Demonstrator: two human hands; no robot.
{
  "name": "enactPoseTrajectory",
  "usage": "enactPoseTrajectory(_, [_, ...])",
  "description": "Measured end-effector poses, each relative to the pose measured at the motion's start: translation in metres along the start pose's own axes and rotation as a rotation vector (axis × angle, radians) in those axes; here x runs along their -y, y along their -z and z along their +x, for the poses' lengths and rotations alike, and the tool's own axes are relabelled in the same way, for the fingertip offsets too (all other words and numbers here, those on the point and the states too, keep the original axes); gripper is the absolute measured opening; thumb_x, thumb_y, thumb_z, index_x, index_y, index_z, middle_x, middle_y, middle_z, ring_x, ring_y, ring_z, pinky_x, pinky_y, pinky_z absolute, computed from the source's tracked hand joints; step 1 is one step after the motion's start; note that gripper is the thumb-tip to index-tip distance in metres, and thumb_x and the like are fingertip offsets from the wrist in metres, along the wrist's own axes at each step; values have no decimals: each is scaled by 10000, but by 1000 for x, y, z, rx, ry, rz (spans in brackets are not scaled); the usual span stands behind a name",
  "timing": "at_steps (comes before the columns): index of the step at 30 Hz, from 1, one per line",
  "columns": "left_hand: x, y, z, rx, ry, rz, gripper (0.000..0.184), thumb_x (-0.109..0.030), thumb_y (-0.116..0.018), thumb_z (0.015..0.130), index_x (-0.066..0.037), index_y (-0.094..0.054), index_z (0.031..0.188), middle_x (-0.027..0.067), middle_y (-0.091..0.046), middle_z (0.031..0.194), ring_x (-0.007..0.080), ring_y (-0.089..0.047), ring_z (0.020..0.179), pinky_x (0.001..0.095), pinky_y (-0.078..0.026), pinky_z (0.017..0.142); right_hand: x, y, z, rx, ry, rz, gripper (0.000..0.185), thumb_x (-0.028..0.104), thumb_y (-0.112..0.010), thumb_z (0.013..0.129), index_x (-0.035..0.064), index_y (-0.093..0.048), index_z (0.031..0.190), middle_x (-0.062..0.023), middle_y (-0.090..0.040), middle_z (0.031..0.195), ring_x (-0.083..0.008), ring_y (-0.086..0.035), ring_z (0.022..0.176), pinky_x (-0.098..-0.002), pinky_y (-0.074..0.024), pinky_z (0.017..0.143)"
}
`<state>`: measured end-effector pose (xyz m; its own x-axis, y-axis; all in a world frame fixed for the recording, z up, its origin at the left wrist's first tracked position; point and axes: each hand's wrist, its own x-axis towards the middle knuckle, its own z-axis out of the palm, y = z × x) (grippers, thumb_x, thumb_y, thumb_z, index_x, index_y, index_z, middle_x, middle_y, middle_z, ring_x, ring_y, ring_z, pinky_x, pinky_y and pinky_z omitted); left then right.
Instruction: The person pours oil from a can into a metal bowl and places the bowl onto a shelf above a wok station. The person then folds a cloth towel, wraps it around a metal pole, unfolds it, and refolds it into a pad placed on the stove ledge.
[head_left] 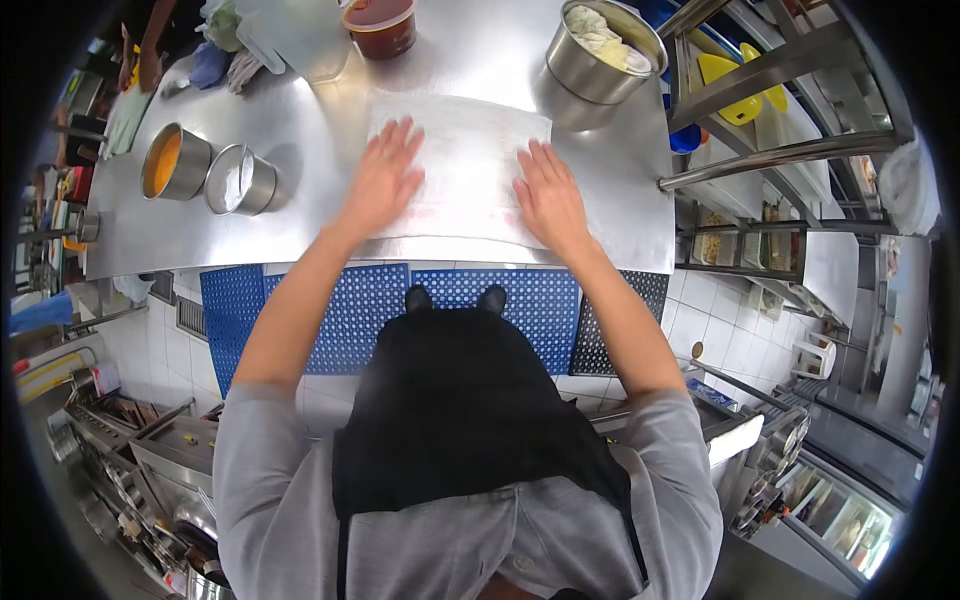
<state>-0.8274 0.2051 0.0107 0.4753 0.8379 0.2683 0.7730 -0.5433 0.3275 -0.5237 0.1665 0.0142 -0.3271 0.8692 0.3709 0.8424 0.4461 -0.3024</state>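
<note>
A thin whitish sheet (470, 170) lies flat on the steel table (320, 210), close to its front edge. My left hand (385, 178) rests on the sheet's left side, palm down, fingers apart and pointing away from me. On the right side of the same sheet, my right hand (552, 195) lies flat with its fingers stretched out. Neither hand grips anything. Faint pinkish patches show on the sheet near its lower left.
Metal containers, one with orange contents (165, 165) and one with white (238, 183), stand left. A red-filled tub (382, 28) is at the back. A steel pot with pale contents (604, 55) stands back right, beside a metal rack (770, 150). A person's arm (150, 50) shows upper left.
</note>
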Motion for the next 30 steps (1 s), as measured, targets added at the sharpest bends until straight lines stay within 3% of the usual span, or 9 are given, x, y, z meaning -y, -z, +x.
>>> enactPoseTrajectory(2, [21,-24,40,-74,226,38,624,-369,-500,1010,-70,-360,1540,195,-252,1631,426,-229,1496,519,-203,1214,-8,-42,26,65,-138,-45,551,323,-553,973,15,-472,1422,-258,-384,1528,-426,-343,1428,-501,-285,1164])
enactPoseTrajectory(7, [33,-24,68,171,231,274,706,-578,-453,986,-227,-309,1582,210,-151,1655,420,-143,1521,528,-145,1225,-31,-55,65,226,-341,-168,815,633,-402,982,103,-265,1586,-241,-160,1644,-408,-92,1532,-548,-90,1223])
enactPoseTrajectory(13, [38,-27,69,145,228,340,747,-660,-449,953,-299,-292,1588,204,-112,1665,448,-107,1521,539,-119,1224,-43,-48,60,220,-302,-199,771,627,-411,982,165,-288,1588,-245,-166,1642,-414,-112,1527,-558,-101,1218])
enactPoseTrajectory(16, [38,-27,68,122,246,344,744,-617,-492,954,-268,-305,1585,211,-129,1661,457,-117,1516,540,-141,1219,-48,-48,58,203,-269,-159,742,603,-387,1000,159,-290,1586,-241,-197,1635,-420,-120,1525,-559,-101,1218])
enactPoseTrajectory(19, [43,-14,48,-54,131,167,709,-473,-603,931,-200,-379,1545,222,-219,1632,468,-204,1484,539,-208,1199,-65,-32,47,26,-259,179,589,453,-525,983,121,-493,1469,-220,-384,1560,-411,-268,1483,-548,-219,1186])
enactPoseTrajectory(20, [45,-1,36,-133,73,82,693,-414,-645,919,-174,-412,1526,225,-259,1619,472,-243,1469,539,-235,1190,-70,-17,35,45,-154,159,516,384,-570,954,109,-552,1390,-201,-450,1507,-398,-332,1445,-538,-262,1158])
enactPoseTrajectory(22, [31,31,-13,-159,-2,-165,597,-256,-736,817,-102,-561,1367,231,-473,1454,445,-414,1355,555,-327,1125,-64,23,-9,81,51,126,374,247,-661,894,84,-671,1230,-163,-580,1400,-372,-461,1368,-518,-349,1103])
enactPoseTrajectory(24, [24,36,-63,-90,-100,-160,467,-145,-750,741,-73,-640,1190,183,-588,1256,405,-520,1202,503,-413,1043,-33,53,-38,59,104,108,234,111,-722,795,65,-722,1024,-105,-679,1244,-331,-584,1229,-486,-422,1019])
enactPoseTrajectory(30, [6,24,-88,-144,-53,-153,264,-50,-707,795,-53,-695,1059,92,-658,1160,344,-583,1133,444,-462,984,-32,14,-73,-56,102,13,223,91,-721,794,60,-722,1016,-85,-695,1206,-307,-611,1192,-465,-455,981])
